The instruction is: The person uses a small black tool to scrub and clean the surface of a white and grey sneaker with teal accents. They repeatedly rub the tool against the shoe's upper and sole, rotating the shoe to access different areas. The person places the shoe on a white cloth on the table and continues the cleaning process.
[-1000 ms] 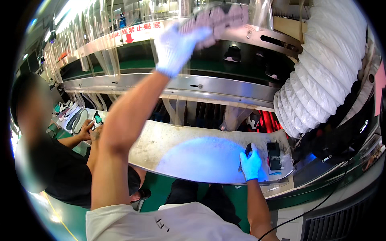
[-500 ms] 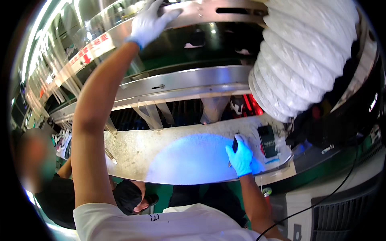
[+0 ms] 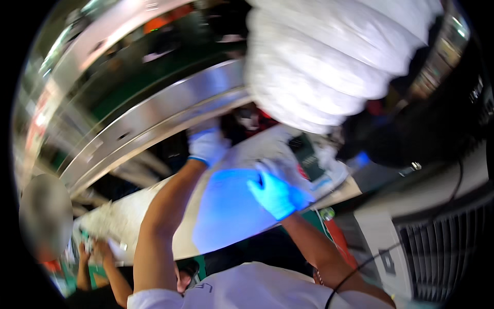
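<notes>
Over the pale counter (image 3: 134, 221), under a white ribbed hose (image 3: 334, 56), both gloved hands work. Left hand (image 3: 207, 145) is raised near the steel rail (image 3: 154, 129); its grip is blurred, I cannot tell. Right hand (image 3: 278, 193) lies on the blue-lit patch (image 3: 226, 211), fingers spread.

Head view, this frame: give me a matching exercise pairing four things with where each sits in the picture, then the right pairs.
Things:
1. white ribbed flexible duct
2. left hand in a pale glove
3. right hand in a blue glove
4. grey louvred vent panel

Places:
A. lower right corner
B. middle, over the blue-lit patch of the worktable
C. top, right of centre
D. just below the curved steel rail, left of the other hand

Pairs: 1-C, 2-D, 3-B, 4-A
</notes>
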`<action>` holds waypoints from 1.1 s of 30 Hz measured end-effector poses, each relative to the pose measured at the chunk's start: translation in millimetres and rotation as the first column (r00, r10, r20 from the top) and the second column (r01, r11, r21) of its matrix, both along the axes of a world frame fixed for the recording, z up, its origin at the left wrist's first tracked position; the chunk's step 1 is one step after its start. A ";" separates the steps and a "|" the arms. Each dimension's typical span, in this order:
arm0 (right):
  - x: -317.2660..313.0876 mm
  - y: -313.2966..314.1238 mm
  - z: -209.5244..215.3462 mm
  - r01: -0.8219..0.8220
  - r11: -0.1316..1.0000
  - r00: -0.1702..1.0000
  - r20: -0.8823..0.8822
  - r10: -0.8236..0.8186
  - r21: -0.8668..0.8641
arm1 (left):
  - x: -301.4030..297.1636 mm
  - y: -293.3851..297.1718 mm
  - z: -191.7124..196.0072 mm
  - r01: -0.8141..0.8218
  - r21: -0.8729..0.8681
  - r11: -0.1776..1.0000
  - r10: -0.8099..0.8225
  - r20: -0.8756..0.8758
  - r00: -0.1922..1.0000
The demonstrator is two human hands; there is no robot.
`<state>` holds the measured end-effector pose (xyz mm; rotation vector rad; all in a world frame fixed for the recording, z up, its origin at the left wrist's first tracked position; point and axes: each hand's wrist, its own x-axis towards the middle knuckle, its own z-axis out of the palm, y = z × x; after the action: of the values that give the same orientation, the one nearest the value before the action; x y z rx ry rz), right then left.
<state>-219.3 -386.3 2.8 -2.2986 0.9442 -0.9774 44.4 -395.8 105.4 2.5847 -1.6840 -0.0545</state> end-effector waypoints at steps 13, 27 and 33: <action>16.4 7.4 28.4 -0.029 0.998 1.000 0.002 0.029 -0.064 | 265.1 -7.0 -173.1 -0.387 -0.405 0.829 0.293 -0.275 0.916; 9.2 4.1 21.9 -0.032 0.999 0.999 -0.040 0.031 -0.017 | 220.2 174.6 -89.7 -0.213 -0.538 0.816 0.346 0.159 0.925; 20.7 16.5 33.0 -0.127 0.990 0.991 0.027 0.129 -0.059 | 251.9 56.3 -166.4 0.110 -0.071 0.991 0.004 0.857 0.515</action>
<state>-198.6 -369.9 35.8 -2.3523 0.7544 -0.9945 296.4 -339.5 -61.1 2.5870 -1.8536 1.5396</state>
